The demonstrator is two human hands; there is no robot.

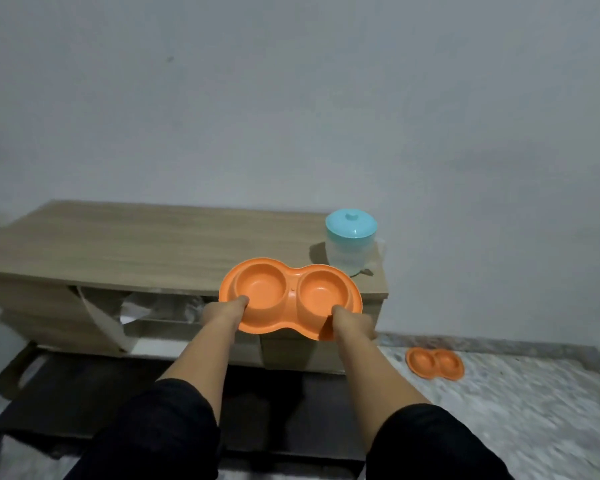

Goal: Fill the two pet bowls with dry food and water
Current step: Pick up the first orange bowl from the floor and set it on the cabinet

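Note:
An orange double pet bowl (290, 292) is held in the air in front of a low wooden cabinet (136, 247). Both of its round wells look empty. My left hand (224, 311) grips its near left rim, thumb on top. My right hand (350, 322) grips its near right rim the same way. A clear jug with a light blue lid (351, 242) stands on the cabinet's right end, just behind the bowl. A second orange double bowl (434, 363) lies on the floor to the right, beside the wall.
The cabinet stands against a plain grey wall (291, 98). Its open front shelf holds crumpled white plastic or paper (146, 308). A speckled floor (534, 410) spreads out to the right. A dark mat or low surface (84, 393) lies below the cabinet.

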